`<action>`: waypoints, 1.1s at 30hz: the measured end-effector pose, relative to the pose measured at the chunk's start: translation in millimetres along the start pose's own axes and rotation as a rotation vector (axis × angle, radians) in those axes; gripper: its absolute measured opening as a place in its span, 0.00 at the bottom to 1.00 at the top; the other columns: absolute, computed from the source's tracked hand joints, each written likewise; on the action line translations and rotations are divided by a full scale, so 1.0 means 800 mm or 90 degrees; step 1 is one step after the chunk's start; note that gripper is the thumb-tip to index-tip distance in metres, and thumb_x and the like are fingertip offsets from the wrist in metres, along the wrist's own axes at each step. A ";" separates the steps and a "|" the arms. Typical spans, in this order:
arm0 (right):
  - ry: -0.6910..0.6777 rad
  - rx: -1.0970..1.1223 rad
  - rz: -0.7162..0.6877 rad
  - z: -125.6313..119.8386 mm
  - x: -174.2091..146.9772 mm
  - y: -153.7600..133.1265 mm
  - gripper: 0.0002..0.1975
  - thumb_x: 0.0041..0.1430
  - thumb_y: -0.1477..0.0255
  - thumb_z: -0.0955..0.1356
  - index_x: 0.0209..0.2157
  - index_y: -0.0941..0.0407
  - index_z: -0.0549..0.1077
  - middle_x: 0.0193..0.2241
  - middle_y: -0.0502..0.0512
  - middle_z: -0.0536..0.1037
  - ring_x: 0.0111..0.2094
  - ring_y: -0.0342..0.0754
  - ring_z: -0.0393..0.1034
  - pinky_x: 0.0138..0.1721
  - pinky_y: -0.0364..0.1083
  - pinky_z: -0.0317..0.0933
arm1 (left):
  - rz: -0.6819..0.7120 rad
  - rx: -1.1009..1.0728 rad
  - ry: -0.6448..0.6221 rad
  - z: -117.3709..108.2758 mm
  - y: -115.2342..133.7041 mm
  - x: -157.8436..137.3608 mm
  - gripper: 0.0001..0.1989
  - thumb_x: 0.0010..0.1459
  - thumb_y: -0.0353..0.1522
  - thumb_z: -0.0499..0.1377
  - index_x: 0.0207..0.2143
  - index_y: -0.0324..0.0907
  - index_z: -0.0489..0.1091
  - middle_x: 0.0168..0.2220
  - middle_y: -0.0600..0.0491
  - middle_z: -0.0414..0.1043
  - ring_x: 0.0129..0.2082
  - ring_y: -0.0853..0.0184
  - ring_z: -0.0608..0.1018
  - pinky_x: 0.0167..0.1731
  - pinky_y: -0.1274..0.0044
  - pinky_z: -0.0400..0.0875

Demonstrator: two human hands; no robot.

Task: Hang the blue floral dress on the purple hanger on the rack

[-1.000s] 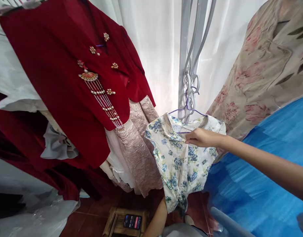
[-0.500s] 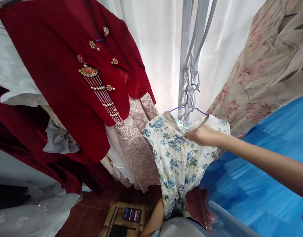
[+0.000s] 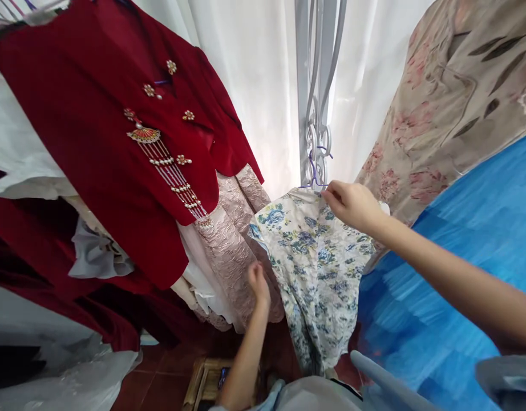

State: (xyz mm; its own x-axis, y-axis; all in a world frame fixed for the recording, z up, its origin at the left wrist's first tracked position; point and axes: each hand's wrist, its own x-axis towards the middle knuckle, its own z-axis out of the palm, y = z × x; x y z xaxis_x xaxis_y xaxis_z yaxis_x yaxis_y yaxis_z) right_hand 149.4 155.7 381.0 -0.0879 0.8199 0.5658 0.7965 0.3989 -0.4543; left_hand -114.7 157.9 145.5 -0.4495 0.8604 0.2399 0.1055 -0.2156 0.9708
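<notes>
A white sleeveless blouse with blue and green flowers hangs from a thin purple hanger, whose hook is up at the grey metal scrollwork. My right hand pinches the blouse at its top edge near the neckline, just right of the hanger's hook; the fingertips also lie close to the hanger wire. Slightly blurred, my left hand is raised left of the blouse, its fingers curled in with nothing visible in them. Behind that hand hangs a pink brocade garment, apart from it as far as I can tell.
A dark red jacket with pearl ornaments hangs on the left among other clothes. The grey metal stand rises before a white curtain. On the right are a beige floral garment and blue cloth. Below stands a wooden stool.
My left hand has come up from beneath the blouse to its left side. My right hand has moved up from the blouse's front to its top edge, and the neckline now looks drawn together.
</notes>
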 end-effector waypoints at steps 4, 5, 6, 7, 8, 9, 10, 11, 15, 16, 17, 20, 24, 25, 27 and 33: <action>0.058 0.542 0.229 0.054 -0.034 -0.003 0.15 0.60 0.58 0.67 0.26 0.53 0.67 0.19 0.49 0.72 0.16 0.43 0.60 0.19 0.43 0.51 | 0.363 -0.029 0.013 0.038 0.115 0.056 0.15 0.69 0.41 0.51 0.47 0.42 0.69 0.47 0.45 0.71 0.51 0.59 0.73 0.56 0.65 0.67; 0.103 0.623 0.249 0.067 -0.038 -0.004 0.15 0.58 0.57 0.68 0.27 0.53 0.67 0.19 0.47 0.72 0.16 0.42 0.60 0.19 0.43 0.51 | 0.467 0.007 -0.120 0.054 0.151 0.065 0.15 0.70 0.41 0.51 0.47 0.42 0.71 0.48 0.45 0.72 0.53 0.59 0.73 0.57 0.65 0.66; 0.151 0.672 0.251 0.078 -0.040 -0.004 0.15 0.56 0.57 0.69 0.28 0.53 0.68 0.19 0.47 0.71 0.16 0.42 0.60 0.19 0.42 0.51 | 0.539 0.047 -0.252 0.072 0.186 0.071 0.14 0.69 0.40 0.52 0.46 0.43 0.72 0.49 0.46 0.72 0.54 0.59 0.73 0.58 0.66 0.66; 0.192 0.696 0.239 0.087 -0.042 -0.004 0.15 0.56 0.57 0.70 0.28 0.53 0.68 0.20 0.46 0.71 0.17 0.42 0.60 0.19 0.42 0.52 | 0.572 0.095 -0.374 0.090 0.218 0.073 0.13 0.69 0.40 0.52 0.45 0.43 0.73 0.49 0.46 0.73 0.54 0.60 0.73 0.57 0.67 0.66; 0.222 0.702 0.222 0.094 -0.042 -0.004 0.15 0.55 0.57 0.71 0.28 0.52 0.68 0.20 0.46 0.71 0.18 0.42 0.60 0.20 0.42 0.53 | 0.578 0.145 -0.473 0.108 0.243 0.073 0.13 0.68 0.39 0.53 0.44 0.43 0.73 0.48 0.47 0.74 0.53 0.60 0.74 0.55 0.68 0.68; 0.240 0.697 0.204 0.099 -0.043 -0.002 0.16 0.56 0.56 0.71 0.27 0.52 0.68 0.19 0.46 0.71 0.18 0.42 0.61 0.21 0.43 0.55 | 0.567 0.195 -0.549 0.124 0.263 0.071 0.12 0.68 0.38 0.54 0.41 0.42 0.74 0.44 0.47 0.75 0.49 0.61 0.75 0.51 0.69 0.70; 0.250 0.685 0.189 0.102 -0.044 0.000 0.16 0.56 0.56 0.71 0.27 0.52 0.68 0.19 0.46 0.71 0.19 0.42 0.61 0.22 0.43 0.55 | 0.548 0.243 -0.596 0.138 0.276 0.069 0.12 0.67 0.37 0.53 0.37 0.41 0.74 0.40 0.48 0.76 0.44 0.62 0.76 0.46 0.71 0.71; 0.253 0.670 0.177 0.103 -0.045 0.002 0.17 0.56 0.56 0.71 0.26 0.52 0.67 0.19 0.46 0.70 0.19 0.43 0.60 0.22 0.43 0.55 | 0.530 0.284 -0.617 0.150 0.283 0.066 0.12 0.67 0.35 0.53 0.33 0.40 0.73 0.35 0.50 0.75 0.38 0.63 0.76 0.41 0.73 0.70; 0.272 0.615 0.172 0.113 -0.054 0.017 0.18 0.59 0.56 0.69 0.25 0.52 0.65 0.17 0.44 0.64 0.19 0.42 0.54 0.22 0.43 0.50 | 0.576 0.327 -0.582 0.177 0.273 0.059 0.12 0.65 0.30 0.53 0.28 0.39 0.70 0.29 0.51 0.73 0.31 0.65 0.74 0.33 0.74 0.64; 0.276 0.599 0.186 0.119 -0.057 0.022 0.18 0.60 0.56 0.68 0.25 0.52 0.64 0.17 0.44 0.61 0.19 0.42 0.52 0.22 0.43 0.49 | 0.601 0.313 -0.565 0.181 0.269 0.059 0.12 0.66 0.30 0.53 0.29 0.39 0.70 0.30 0.51 0.73 0.31 0.65 0.74 0.33 0.74 0.64; 0.272 0.579 0.206 0.128 -0.062 0.027 0.17 0.60 0.55 0.67 0.26 0.51 0.63 0.17 0.44 0.60 0.19 0.43 0.51 0.22 0.44 0.49 | 0.623 0.299 -0.546 0.183 0.265 0.060 0.13 0.67 0.30 0.52 0.29 0.39 0.70 0.31 0.50 0.73 0.32 0.65 0.74 0.33 0.74 0.64; 0.207 0.491 0.302 0.163 -0.087 0.049 0.17 0.61 0.55 0.63 0.25 0.51 0.60 0.19 0.45 0.58 0.23 0.45 0.52 0.25 0.44 0.52 | 0.667 0.278 -0.475 0.188 0.266 0.064 0.14 0.69 0.32 0.50 0.31 0.39 0.70 0.31 0.49 0.72 0.31 0.64 0.74 0.32 0.73 0.64; 0.096 0.394 0.416 0.213 -0.162 0.075 0.19 0.58 0.54 0.62 0.21 0.50 0.53 0.18 0.46 0.55 0.25 0.46 0.54 0.27 0.45 0.55 | 0.697 0.260 -0.459 0.186 0.285 0.076 0.13 0.69 0.33 0.53 0.32 0.39 0.73 0.32 0.49 0.74 0.33 0.65 0.75 0.36 0.73 0.67; 0.075 0.386 0.432 0.222 -0.185 0.080 0.20 0.57 0.53 0.62 0.20 0.49 0.52 0.17 0.45 0.54 0.24 0.47 0.53 0.27 0.45 0.55 | 0.687 0.251 -0.480 0.183 0.288 0.081 0.12 0.68 0.34 0.55 0.32 0.39 0.74 0.32 0.49 0.75 0.33 0.65 0.76 0.36 0.73 0.67; 0.032 0.378 0.459 0.236 -0.229 0.085 0.22 0.56 0.51 0.63 0.19 0.49 0.52 0.14 0.45 0.53 0.22 0.47 0.53 0.25 0.45 0.55 | 0.628 0.214 -0.521 0.175 0.288 0.098 0.10 0.64 0.35 0.60 0.32 0.40 0.76 0.33 0.50 0.76 0.34 0.66 0.76 0.35 0.74 0.68; -0.035 0.420 0.473 0.261 -0.277 0.085 0.26 0.54 0.44 0.65 0.19 0.50 0.58 0.12 0.48 0.58 0.21 0.52 0.61 0.23 0.49 0.59 | 0.239 -0.039 -0.369 0.107 0.248 0.224 0.13 0.53 0.37 0.70 0.35 0.39 0.74 0.24 0.57 0.69 0.21 0.74 0.69 0.22 0.82 0.62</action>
State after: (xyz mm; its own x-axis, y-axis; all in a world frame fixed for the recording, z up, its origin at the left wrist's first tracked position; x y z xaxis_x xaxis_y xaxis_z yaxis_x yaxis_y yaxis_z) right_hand 98.0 86.7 81.5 0.2580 0.9652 -0.0430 0.1703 -0.0892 -0.9813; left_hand -98.4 308.7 381.8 0.1555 0.8270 0.5403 0.1031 -0.5575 0.8237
